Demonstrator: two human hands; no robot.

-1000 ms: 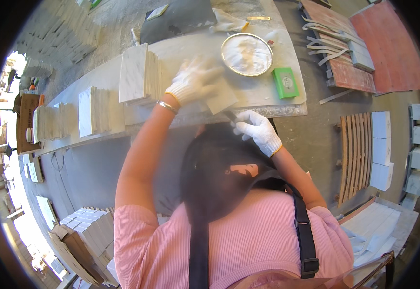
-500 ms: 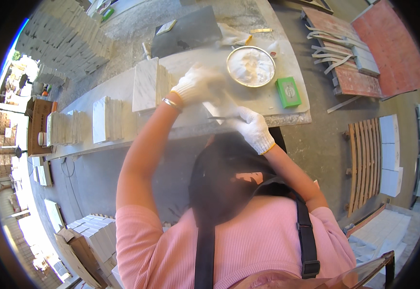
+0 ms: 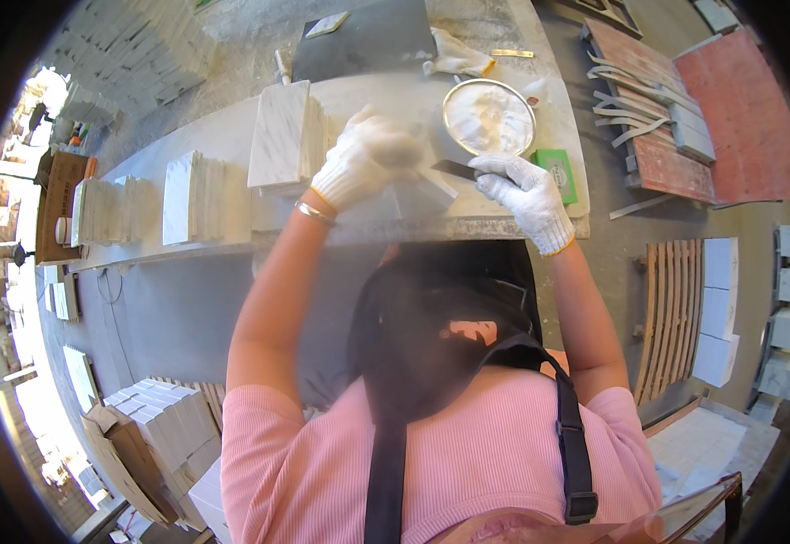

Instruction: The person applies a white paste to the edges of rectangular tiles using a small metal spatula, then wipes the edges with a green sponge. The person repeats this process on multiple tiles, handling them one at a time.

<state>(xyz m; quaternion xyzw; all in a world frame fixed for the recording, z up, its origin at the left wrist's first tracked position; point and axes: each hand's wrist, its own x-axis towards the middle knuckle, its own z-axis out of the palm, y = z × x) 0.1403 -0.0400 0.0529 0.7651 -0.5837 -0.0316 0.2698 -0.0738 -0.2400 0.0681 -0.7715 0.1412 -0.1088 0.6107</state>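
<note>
My right hand (image 3: 531, 199), in a white knitted glove, is closed around a scraper with a dark flat blade (image 3: 454, 170). The blade points left, just below a round bowl of white powder or paste (image 3: 488, 118). My left hand (image 3: 358, 163), also gloved, is over the work table beside a stack of marbled tiles (image 3: 279, 136). A blurred patch covers its fingers, so their grip cannot be made out. Between my hands, near the table's front edge, lies a pale tile or slab (image 3: 426, 192), partly smeared in the picture.
A green box (image 3: 555, 176) stands right of the bowl. Beyond are a dark board (image 3: 358, 43), a spare glove (image 3: 460, 56) and a brush (image 3: 282, 67). More tile stacks (image 3: 180, 198) line the table leftward. A wooden pallet (image 3: 669, 317) is on the floor at right.
My right hand has moved right and slightly up with the scraper, away from the tile and toward the bowl. My left hand has shifted only slightly.
</note>
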